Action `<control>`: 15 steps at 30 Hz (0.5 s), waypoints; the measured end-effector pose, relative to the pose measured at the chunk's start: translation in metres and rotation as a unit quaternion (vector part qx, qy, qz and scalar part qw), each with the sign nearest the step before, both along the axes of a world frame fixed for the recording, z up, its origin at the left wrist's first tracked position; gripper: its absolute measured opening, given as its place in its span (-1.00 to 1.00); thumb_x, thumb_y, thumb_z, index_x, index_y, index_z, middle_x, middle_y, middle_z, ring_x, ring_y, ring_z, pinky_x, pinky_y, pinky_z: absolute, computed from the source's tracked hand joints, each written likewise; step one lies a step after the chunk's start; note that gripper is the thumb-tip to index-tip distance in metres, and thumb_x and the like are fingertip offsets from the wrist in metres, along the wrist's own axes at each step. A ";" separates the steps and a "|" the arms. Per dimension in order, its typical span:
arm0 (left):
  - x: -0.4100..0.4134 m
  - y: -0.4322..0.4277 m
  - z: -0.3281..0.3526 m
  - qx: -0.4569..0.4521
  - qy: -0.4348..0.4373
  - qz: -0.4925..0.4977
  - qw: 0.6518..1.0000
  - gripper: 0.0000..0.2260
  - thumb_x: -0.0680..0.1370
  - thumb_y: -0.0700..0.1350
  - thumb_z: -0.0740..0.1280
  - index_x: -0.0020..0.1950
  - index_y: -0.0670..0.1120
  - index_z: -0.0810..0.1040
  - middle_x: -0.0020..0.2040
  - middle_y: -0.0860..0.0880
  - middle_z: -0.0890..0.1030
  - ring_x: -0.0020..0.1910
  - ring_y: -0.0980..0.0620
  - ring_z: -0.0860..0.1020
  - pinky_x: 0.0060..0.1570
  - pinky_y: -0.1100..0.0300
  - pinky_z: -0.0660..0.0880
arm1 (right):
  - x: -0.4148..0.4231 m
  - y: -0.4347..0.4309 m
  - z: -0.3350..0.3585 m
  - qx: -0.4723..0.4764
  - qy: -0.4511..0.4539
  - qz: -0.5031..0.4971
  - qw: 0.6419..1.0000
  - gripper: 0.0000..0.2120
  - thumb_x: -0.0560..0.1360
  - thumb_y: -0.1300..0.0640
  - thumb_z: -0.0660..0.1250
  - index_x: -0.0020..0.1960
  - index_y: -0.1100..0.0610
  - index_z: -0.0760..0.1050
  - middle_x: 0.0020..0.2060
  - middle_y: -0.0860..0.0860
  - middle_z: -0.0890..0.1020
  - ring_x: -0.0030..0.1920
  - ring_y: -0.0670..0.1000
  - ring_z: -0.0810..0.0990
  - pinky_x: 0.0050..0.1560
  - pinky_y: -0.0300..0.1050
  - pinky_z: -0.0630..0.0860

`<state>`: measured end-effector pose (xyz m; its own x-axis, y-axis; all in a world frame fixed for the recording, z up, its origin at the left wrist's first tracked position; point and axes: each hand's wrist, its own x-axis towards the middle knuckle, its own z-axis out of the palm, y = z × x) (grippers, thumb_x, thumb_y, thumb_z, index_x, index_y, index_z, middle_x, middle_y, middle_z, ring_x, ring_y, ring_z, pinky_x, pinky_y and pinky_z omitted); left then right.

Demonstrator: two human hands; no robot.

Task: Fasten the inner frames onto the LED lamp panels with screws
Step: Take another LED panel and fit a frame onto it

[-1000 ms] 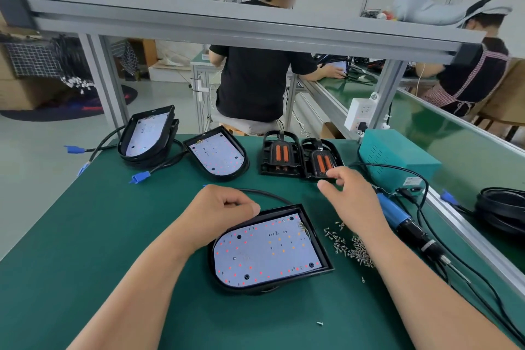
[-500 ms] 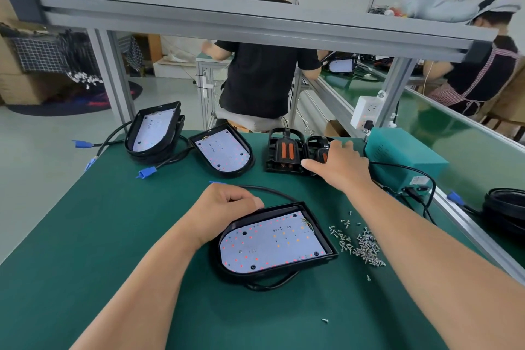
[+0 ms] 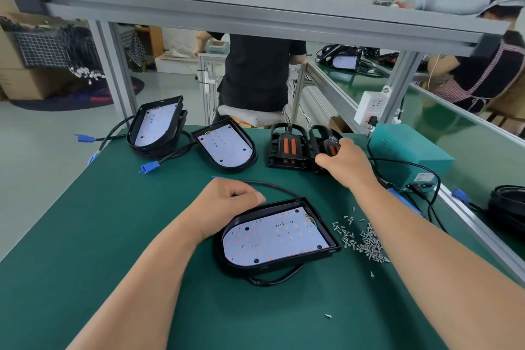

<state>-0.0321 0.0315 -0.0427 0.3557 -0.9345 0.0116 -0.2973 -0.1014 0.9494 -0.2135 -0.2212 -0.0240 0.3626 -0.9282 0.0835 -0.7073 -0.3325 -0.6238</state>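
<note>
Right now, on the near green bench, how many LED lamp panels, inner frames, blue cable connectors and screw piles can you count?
LED lamp panels: 3, one near, one at the far middle, one on a stack at far left
Inner frames: 2, left one, right one under the right hand
Blue cable connectors: 3
Screw piles: 1
Total: 9

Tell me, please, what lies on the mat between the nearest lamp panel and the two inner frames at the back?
In the head view, only a black cable crosses there; otherwise bare green mat separates the lamp panel from the inner frames.

Teal box (image 3: 409, 158) at bench edge (cables plugged in); white power strip (image 3: 370, 106) on post behind.
</note>
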 end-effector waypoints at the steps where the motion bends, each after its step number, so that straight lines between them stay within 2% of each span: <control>1: 0.000 0.000 0.001 -0.002 -0.006 0.004 1.000 -0.73 0.43 0.12 0.47 -0.07 -0.04 0.79 -0.05 -0.02 0.77 -0.03 0.09 0.70 0.18 0.01 0.61 | -0.002 0.000 0.000 0.004 -0.024 0.001 1.000 -0.43 0.40 -0.15 0.42 0.26 0.19 0.42 0.00 0.08 0.57 0.04 0.19 0.60 0.06 0.14 0.55; 4: 0.003 0.001 0.002 0.001 -0.049 0.011 0.999 -0.58 0.37 0.23 0.44 -0.08 -0.10 0.77 0.00 -0.17 0.71 -0.10 0.06 0.61 0.10 0.00 0.59 | -0.010 0.001 -0.003 0.010 -0.082 0.004 0.997 -0.24 0.40 -0.14 0.43 0.50 0.18 0.37 0.28 0.19 0.57 0.26 0.23 0.58 0.26 0.19 0.53; 5: 0.005 0.002 0.002 0.005 -0.063 0.014 0.998 -0.55 0.34 0.26 0.42 -0.09 -0.10 0.76 -0.01 -0.16 0.71 -0.12 0.03 0.60 0.05 0.04 0.58 | -0.013 0.002 -0.003 0.011 -0.092 0.011 0.996 -0.18 0.39 -0.15 0.43 0.57 0.13 0.33 0.37 0.16 0.55 0.34 0.21 0.55 0.33 0.16 0.50; 7: 0.009 0.003 0.002 0.022 -0.082 0.010 0.996 -0.54 0.34 0.25 0.40 -0.11 -0.13 0.74 -0.02 -0.12 0.72 -0.11 -0.08 0.64 0.10 0.00 0.60 | -0.020 0.006 -0.003 0.003 -0.102 0.030 0.994 -0.10 0.37 -0.19 0.42 0.64 0.06 0.27 0.50 0.02 0.48 0.46 0.10 0.47 0.38 0.01 0.41; 8: 0.010 0.003 0.002 0.032 -0.087 0.002 0.996 -0.52 0.35 0.24 0.40 -0.10 -0.18 0.72 -0.01 -0.15 0.72 -0.11 -0.10 0.63 0.16 -0.08 0.60 | -0.023 0.008 -0.002 -0.002 -0.107 0.039 0.993 -0.09 0.36 -0.20 0.42 0.64 0.03 0.26 0.49 -0.04 0.48 0.45 0.04 0.47 0.34 -0.05 0.38; 10: 0.012 0.004 0.003 0.052 -0.094 -0.012 0.994 -0.42 0.34 0.25 0.39 -0.05 -0.29 0.65 -0.03 -0.23 0.69 -0.13 0.01 0.56 0.22 -0.20 0.56 | -0.030 0.017 0.000 -0.010 -0.123 0.061 0.990 -0.08 0.31 -0.24 0.40 0.62 -0.02 0.30 0.35 -0.19 0.51 0.32 -0.08 0.52 0.23 -0.16 0.37; 12: 0.013 0.005 0.004 0.067 -0.103 -0.011 0.992 -0.40 0.32 0.26 0.38 -0.06 -0.29 0.65 -0.02 -0.23 0.69 -0.10 0.04 0.55 0.23 -0.23 0.55 | -0.038 0.030 0.005 -0.018 -0.136 0.100 0.985 -0.14 0.29 -0.24 0.41 0.57 -0.13 0.36 0.25 -0.34 0.53 0.21 -0.22 0.56 0.16 -0.29 0.38; 14: 0.014 0.005 0.003 0.069 -0.112 0.003 0.991 -0.52 0.35 0.24 0.38 -0.11 -0.19 0.70 0.00 -0.14 0.72 -0.10 0.04 0.60 0.19 -0.15 0.58 | -0.045 0.047 0.012 -0.015 -0.135 0.164 0.977 -0.28 0.30 -0.22 0.43 0.45 -0.37 0.40 0.22 -0.42 0.58 0.21 -0.31 0.57 0.16 -0.42 0.40; 15: 0.015 0.005 0.003 0.068 -0.117 0.012 0.991 -0.63 0.39 0.21 0.39 -0.17 -0.09 0.73 -0.05 -0.05 0.73 -0.10 0.05 0.63 0.15 -0.07 0.59 | -0.049 0.057 0.015 -0.003 -0.130 0.203 0.971 -0.33 0.30 -0.20 0.45 0.39 -0.46 0.40 0.25 -0.45 0.57 0.26 -0.34 0.56 0.18 -0.49 0.39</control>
